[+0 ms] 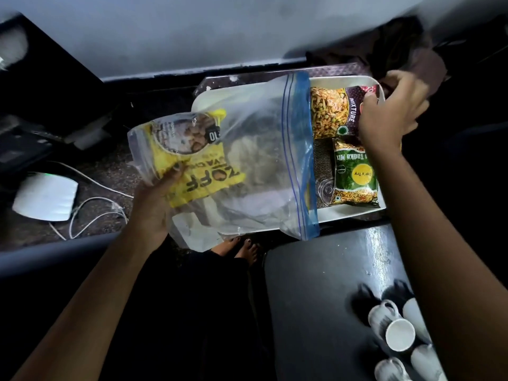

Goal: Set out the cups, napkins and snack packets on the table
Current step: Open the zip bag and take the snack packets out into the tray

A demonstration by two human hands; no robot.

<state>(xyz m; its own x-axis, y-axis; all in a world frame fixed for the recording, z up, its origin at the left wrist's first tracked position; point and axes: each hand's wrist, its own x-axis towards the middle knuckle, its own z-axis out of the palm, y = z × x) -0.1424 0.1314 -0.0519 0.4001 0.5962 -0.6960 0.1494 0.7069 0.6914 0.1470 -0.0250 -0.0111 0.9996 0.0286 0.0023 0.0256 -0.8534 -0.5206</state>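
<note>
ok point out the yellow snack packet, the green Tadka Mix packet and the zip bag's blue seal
yellow snack packet [189, 171], head view, printed front inside the bag
green Tadka Mix packet [354, 177], head view, yellow circle
blue seal [305, 149], head view, mid strip

Three snack packets, four cups

clear glossy plastic – zip bag

I'm looking into a dim home room. Bare feet at six o'clock, white mugs on a dark tabletop at four.
</note>
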